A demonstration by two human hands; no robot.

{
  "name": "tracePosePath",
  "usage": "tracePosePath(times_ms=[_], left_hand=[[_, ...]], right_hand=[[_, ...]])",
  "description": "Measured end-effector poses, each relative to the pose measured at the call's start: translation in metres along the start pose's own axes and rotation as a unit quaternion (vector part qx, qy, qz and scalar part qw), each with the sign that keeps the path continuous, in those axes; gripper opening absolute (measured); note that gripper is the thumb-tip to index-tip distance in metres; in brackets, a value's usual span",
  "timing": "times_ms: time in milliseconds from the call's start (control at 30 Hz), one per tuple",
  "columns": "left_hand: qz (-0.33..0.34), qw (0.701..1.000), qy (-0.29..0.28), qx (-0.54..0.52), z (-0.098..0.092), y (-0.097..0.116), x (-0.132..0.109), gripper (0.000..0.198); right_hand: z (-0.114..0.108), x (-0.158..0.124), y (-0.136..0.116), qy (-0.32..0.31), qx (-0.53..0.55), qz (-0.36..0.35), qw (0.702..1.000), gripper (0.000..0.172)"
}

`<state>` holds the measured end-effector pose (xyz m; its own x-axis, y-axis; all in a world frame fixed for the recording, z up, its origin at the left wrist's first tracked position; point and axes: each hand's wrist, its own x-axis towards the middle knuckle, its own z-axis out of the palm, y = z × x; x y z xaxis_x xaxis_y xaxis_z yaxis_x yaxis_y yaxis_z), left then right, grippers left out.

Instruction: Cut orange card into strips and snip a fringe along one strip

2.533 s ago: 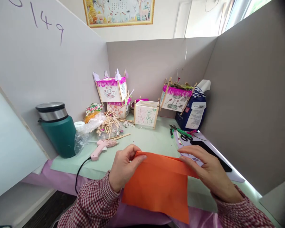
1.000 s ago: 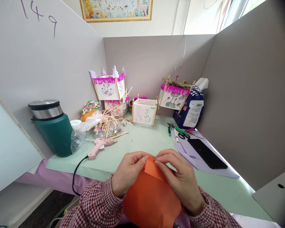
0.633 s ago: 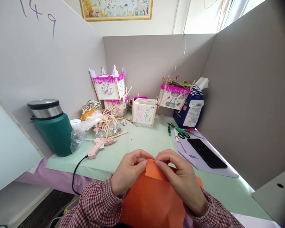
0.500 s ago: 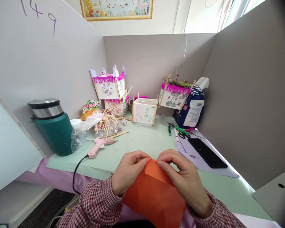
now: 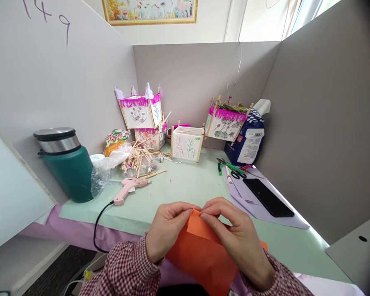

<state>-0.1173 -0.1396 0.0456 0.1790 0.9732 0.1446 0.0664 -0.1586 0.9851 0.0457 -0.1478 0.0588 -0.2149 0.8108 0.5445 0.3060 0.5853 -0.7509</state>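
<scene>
An orange sheet of paper (image 5: pixel 203 255) hangs at the table's front edge, with a strip along its top folded over. My left hand (image 5: pixel 169 228) pinches the folded strip at its left end between thumb and fingers. Close beside it, my right hand (image 5: pixel 234 230) grips the same fold, thumb in front and fingers behind. The fingertips of both hands nearly meet at the top of the fold. An orange corner of paper shows past my right wrist. Part of the sheet is hidden behind my right hand.
A pink glue gun (image 5: pixel 129 189) lies left, near a green flask (image 5: pixel 66 168) and a pile of sticks (image 5: pixel 138 156). Paper lanterns (image 5: pixel 187 144) stand at the back. Scissors (image 5: pixel 238 174) and a black phone (image 5: pixel 267 197) lie right on purple paper (image 5: pixel 296 223).
My hands have come slightly lower and closer together along the fold. The orange sheet has shifted, and a corner now shows right of my right wrist.
</scene>
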Motion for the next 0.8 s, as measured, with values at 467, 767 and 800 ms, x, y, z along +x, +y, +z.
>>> tracePosePath(times_ms=[467, 767, 800], left_hand=[[0.015, 0.999, -0.047, -0.004, -0.003, 0.007, -0.006, 0.024], [0.004, 1.0, 0.018, 0.01, 0.003, 0.006, -0.004, 0.018], [0.01, 0.999, 0.031, 0.016, 0.003, 0.005, -0.003, 0.019]], right_hand=[[0.004, -0.001, 0.0, -0.007, -0.045, 0.023, 0.999, 0.011], [0.013, -0.003, 0.004, 0.014, -0.112, -0.021, 0.993, 0.011], [0.013, -0.002, 0.003, 0.011, -0.12, -0.021, 0.992, 0.01]])
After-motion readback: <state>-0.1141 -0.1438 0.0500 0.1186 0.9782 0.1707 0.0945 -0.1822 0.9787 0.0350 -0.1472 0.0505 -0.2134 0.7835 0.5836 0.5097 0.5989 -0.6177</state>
